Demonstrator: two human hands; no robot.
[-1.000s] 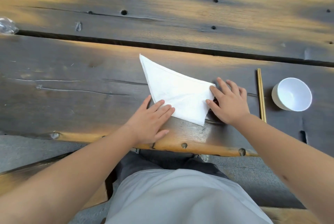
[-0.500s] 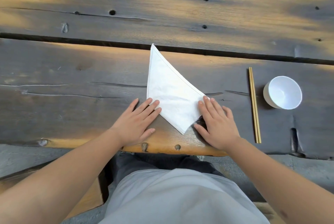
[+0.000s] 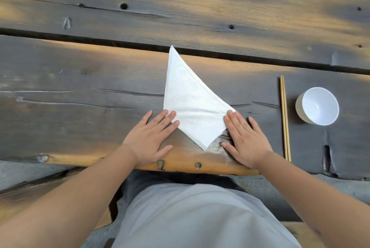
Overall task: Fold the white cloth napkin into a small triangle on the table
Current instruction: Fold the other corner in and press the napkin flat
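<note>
The white cloth napkin [image 3: 190,103] lies flat on the dark wooden table [image 3: 80,97], folded into a triangle with one long point aimed away from me and a shorter point toward the near edge. My left hand [image 3: 152,137] lies flat with straight fingers, its fingertips resting on the napkin's left corner. My right hand [image 3: 244,139] lies flat too, fingertips touching the napkin's right corner. Neither hand grips the cloth.
A pair of wooden chopsticks [image 3: 284,117] lies to the right of my right hand, pointing away from me. Beyond them stands a small white bowl [image 3: 317,105]. A wide gap [image 3: 100,40] between planks runs across the table just past the napkin's far tip.
The napkin has been turned clockwise so its long point now faces away from me. Both hands have shifted with it and now lie flat on its left and right corners.
</note>
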